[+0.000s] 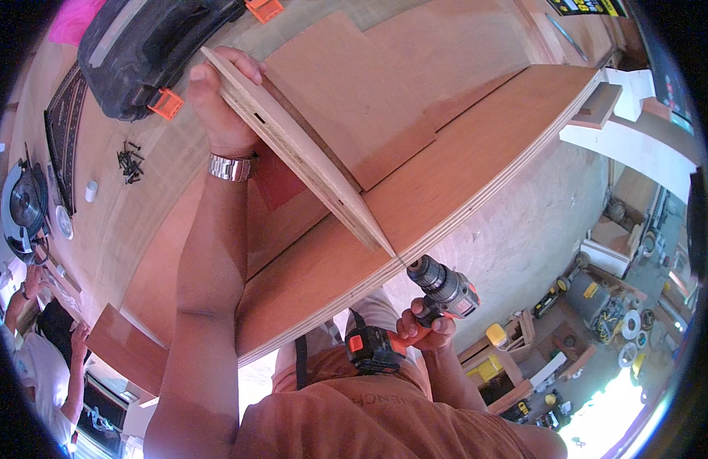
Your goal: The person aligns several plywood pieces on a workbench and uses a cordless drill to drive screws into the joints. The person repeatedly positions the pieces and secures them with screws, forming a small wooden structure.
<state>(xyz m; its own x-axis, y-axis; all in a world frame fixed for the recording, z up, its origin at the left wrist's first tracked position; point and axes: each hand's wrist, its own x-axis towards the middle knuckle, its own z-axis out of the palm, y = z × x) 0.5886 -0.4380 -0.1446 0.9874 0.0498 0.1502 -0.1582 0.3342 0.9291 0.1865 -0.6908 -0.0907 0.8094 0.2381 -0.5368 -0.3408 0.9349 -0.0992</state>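
Observation:
My left hand, with a metal-band watch at the wrist, grips the far end of a plywood panel. That panel stands on edge across a long reddish plywood board, its near end at the board's front edge. In my right hand is a cordless drill with an orange and black battery. The bit points at the corner where the panel meets the board's edge. Whether its tip is inside the wood is too small to tell.
A black case with orange latches lies at the far left. Dark screws are heaped on the table near a circular saw. Another person is at the lower left. Tool-filled wooden boxes stand on the floor at right.

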